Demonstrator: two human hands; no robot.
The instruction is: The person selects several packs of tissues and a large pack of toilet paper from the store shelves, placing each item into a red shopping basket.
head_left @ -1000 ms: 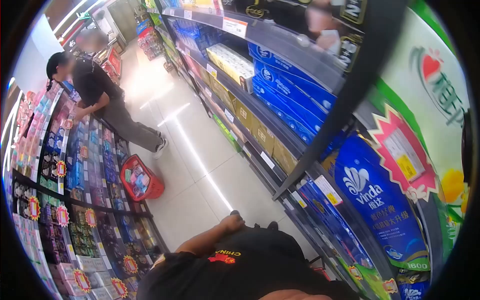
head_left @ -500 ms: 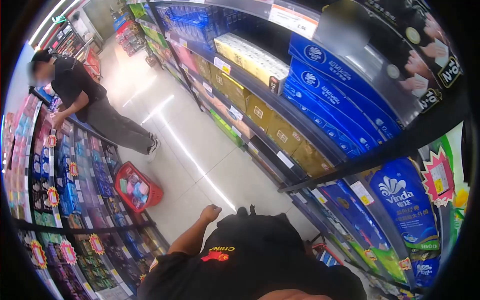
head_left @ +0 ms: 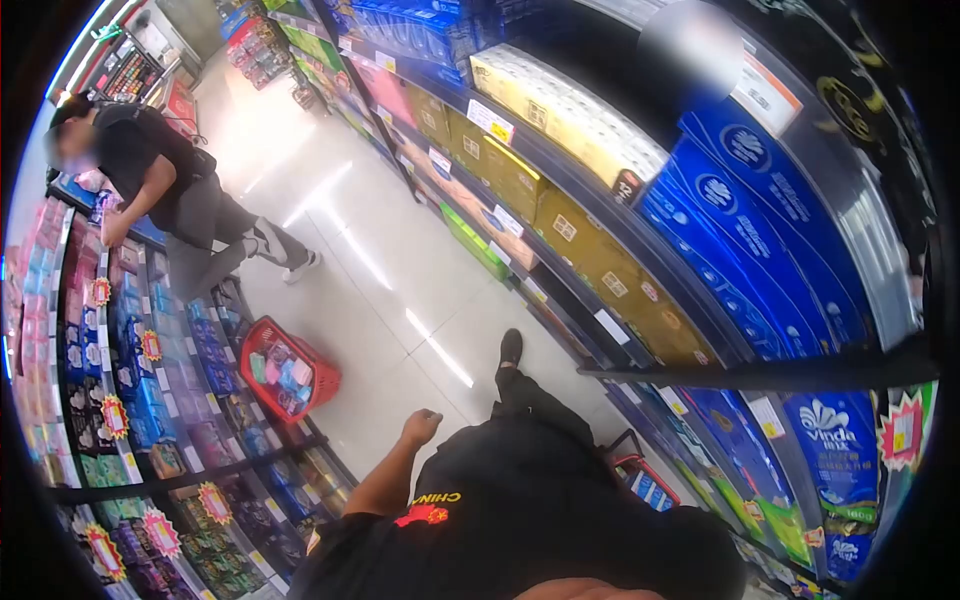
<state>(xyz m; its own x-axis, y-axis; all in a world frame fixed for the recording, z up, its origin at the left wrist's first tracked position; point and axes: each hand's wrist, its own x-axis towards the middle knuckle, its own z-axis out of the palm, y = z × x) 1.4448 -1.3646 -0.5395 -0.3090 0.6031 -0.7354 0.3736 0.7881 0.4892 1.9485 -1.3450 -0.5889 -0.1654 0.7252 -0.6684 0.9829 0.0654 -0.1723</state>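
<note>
My left hand [head_left: 422, 428] hangs at my left side above the floor tiles, its fingers loosely curled with nothing seen in them. My right hand is out of sight behind my dark shirt [head_left: 510, 510]. At my right side, partly covered by my body, a red shopping basket [head_left: 628, 463] holds blue-and-white packs. What carries that basket is hidden. Left of my left hand, a second red basket [head_left: 318, 385] with pink, white and blue soft packs stands on the floor beside the shelf.
A person in dark clothes [head_left: 165, 185] leans to the left shelves [head_left: 130, 400], which hold small coloured packs. The right shelves carry blue Vinda packs [head_left: 838, 450], golden cartons [head_left: 580, 240] and a pale yellow box row [head_left: 560, 110]. Tiled floor [head_left: 400, 290] runs between them.
My view has moved forward along the aisle, and my foot now shows ahead of me. The other person bends lower and has shifted their legs. My left hand keeps its curl.
</note>
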